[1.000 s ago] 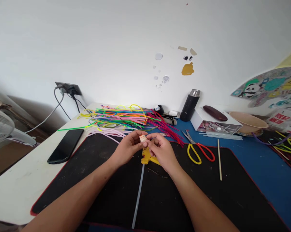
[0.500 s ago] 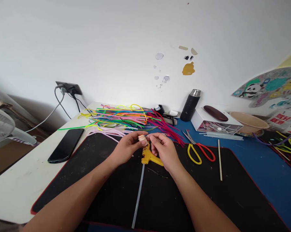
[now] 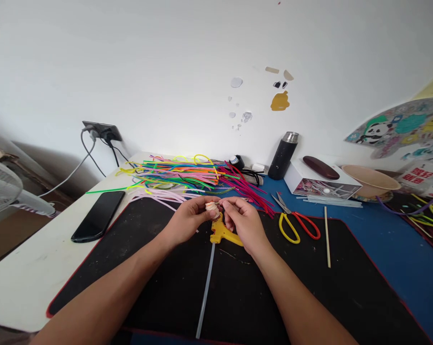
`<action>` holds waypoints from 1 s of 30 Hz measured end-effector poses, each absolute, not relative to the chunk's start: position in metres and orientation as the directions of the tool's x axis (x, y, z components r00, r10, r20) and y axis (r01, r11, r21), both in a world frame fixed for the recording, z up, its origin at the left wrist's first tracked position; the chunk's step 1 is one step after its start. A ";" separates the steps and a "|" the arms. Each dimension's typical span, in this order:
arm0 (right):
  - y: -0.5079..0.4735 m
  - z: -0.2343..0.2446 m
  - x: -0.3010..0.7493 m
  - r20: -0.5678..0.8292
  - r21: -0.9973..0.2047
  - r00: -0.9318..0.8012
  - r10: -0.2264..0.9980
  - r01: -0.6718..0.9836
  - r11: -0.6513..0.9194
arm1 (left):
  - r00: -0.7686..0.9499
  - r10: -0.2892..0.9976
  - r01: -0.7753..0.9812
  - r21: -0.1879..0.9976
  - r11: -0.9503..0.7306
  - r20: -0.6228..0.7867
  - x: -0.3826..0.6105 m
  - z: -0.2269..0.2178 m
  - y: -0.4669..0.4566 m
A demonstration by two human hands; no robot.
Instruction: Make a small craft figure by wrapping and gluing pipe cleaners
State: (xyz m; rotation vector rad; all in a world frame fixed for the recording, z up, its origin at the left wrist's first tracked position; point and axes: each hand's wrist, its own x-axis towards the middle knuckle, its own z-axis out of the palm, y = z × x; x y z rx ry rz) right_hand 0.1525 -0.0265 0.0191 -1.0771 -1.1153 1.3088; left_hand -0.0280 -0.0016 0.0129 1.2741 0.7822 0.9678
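evidently, a small pale coil is held in front of the body, raised over the black mat, near its far edge. it is gripped by the left hand, thumb and fingers being closed about its near side. the fingers of the right hand are curled and gathered just beside it; whether a loose end is pinched there cannot be told.

by its look, the coil may be judged very light and rather soft, with a ridged, wound surface by which slipping should be resisted. its turns could be flattened or spread if squeezed hard, so it is best taken lightly by the sides, with the rounded top left uncovered.

below the hands, a yellow glue gun is seen on the mat, a clear glue stick being stretched from its rear toward the near edge. to the right, scissors are laid with blades parted.
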 end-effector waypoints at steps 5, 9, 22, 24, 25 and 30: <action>-0.026 0.018 0.152 -0.002 -0.990 -0.044 0.999 -0.142 -0.008 | 0.363 0.931 -0.238 0.970 0.058 0.033 -0.028 0.011 0.001; -0.027 0.020 0.152 -0.018 -0.991 -0.043 0.999 -0.131 -0.023 | 0.325 0.944 -0.312 0.949 0.050 0.057 -0.028 0.009 0.004; -0.028 0.013 0.148 -0.025 -0.992 -0.133 0.991 -0.123 -0.041 | 0.309 0.945 -0.265 0.964 -0.020 0.105 -0.029 0.014 0.002; -0.027 0.013 0.148 -0.037 -0.989 -0.141 0.989 -0.134 -0.056 | 0.330 0.940 -0.243 0.970 -0.007 0.089 -0.029 0.015 0.001; -0.027 0.013 0.148 -0.047 -0.988 -0.143 0.989 -0.143 -0.067 | 0.341 0.937 -0.238 0.971 0.003 0.080 -0.028 0.015 0.001; -0.027 0.016 0.150 -0.093 -0.978 -0.108 0.990 -0.178 -0.111 | 0.348 0.936 -0.306 0.950 0.065 0.048 -0.028 0.018 -0.002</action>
